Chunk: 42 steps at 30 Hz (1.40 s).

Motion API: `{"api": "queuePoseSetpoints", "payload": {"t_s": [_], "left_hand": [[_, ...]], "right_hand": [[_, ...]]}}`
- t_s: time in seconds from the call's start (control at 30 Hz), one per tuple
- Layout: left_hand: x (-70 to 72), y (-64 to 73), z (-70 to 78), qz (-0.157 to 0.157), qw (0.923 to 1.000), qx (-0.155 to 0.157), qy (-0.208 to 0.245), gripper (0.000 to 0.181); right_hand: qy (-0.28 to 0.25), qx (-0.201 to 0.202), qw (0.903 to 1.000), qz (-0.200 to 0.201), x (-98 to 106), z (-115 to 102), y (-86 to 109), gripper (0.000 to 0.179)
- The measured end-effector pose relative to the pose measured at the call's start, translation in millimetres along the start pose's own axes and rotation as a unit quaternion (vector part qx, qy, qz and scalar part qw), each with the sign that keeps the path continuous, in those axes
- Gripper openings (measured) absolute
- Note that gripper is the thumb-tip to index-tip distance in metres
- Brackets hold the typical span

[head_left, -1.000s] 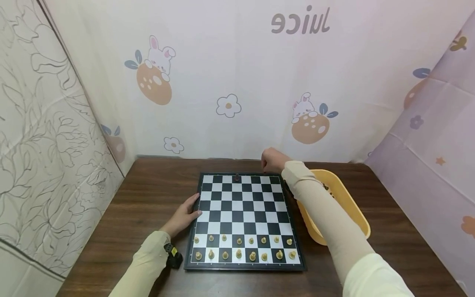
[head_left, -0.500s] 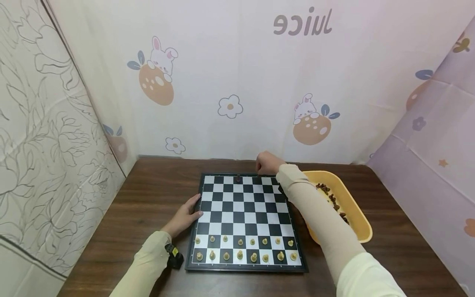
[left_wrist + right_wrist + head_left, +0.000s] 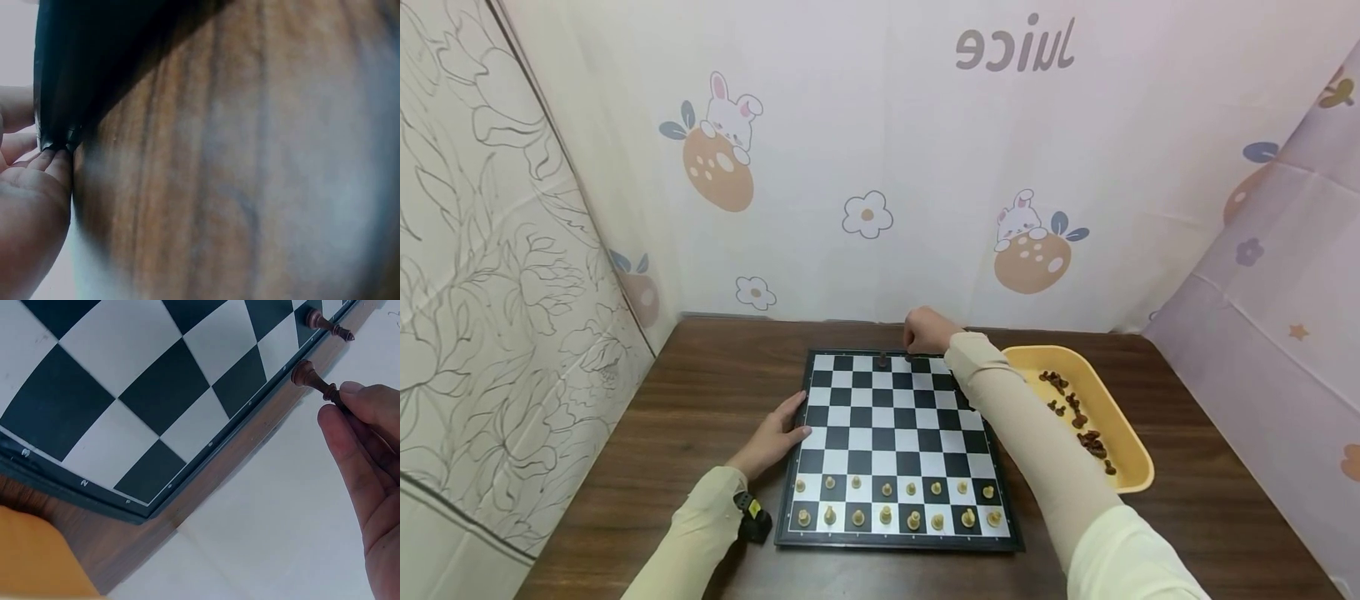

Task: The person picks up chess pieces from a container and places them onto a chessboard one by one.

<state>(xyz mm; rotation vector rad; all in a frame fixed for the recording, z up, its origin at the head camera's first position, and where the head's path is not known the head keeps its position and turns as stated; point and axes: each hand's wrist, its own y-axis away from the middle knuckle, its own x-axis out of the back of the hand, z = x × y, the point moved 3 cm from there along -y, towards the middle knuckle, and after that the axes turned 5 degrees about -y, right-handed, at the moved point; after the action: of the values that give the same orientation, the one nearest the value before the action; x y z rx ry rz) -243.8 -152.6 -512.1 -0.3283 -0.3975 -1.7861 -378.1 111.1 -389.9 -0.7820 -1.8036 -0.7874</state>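
Observation:
In the head view a black-and-white chessboard (image 3: pixel 882 417) lies on the table, two rows of pale gold chess pieces (image 3: pixel 886 515) along its near side. My left hand (image 3: pixel 771 437) rests against the board's left edge; the left wrist view shows fingertips (image 3: pixel 53 161) touching its black side. At the far edge my right hand (image 3: pixel 931 331) pinches a dark brown chess piece (image 3: pixel 315 376) by its top, between thumb and fingers. Its head is hidden by them, and its base hangs by the border. Beside it another brown chess piece (image 3: pixel 329 325) with a pointed tip stands on the back row.
A yellow tray (image 3: pixel 1131 450) right of the board holds several brown chess pieces (image 3: pixel 1092 442), partly behind my right sleeve. A printed curtain (image 3: pixel 865 167) hangs behind the table's far edge. Near my left wrist is a small black device (image 3: pixel 752 517).
My right hand has moved left along the board's far edge, towards the standing brown piece. More of the tray shows as the arm shifts. My left hand stays at the board's edge.

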Motion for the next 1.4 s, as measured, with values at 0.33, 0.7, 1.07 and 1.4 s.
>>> {"api": "queuePoseSetpoints", "payload": {"t_s": [0.33,0.7,1.07,1.4], "left_hand": [[1.1,0.9,-1.6,-0.002,1.0000,0.006,0.004,0.067],[-1.7,0.0,-0.1,-0.002,1.0000,0.007,0.002,0.066],[-0.6,-1.6,0.3,-0.003,1.0000,0.003,0.004,0.066],[1.3,-2.9,1.6,0.000,1.0000,0.004,0.002,0.066]], "right_hand": [[-0.010,-0.012,0.9998,-0.014,-9.9,-1.7,-12.3,0.008],[-0.010,-0.010,0.9996,-0.023,-18.5,1.0,-14.7,0.006],[-0.008,-0.017,0.9996,-0.023,-24.3,3.1,-16.5,0.006],[-0.020,-0.025,0.9992,-0.023,-22.7,3.2,-15.8,0.005]]}}
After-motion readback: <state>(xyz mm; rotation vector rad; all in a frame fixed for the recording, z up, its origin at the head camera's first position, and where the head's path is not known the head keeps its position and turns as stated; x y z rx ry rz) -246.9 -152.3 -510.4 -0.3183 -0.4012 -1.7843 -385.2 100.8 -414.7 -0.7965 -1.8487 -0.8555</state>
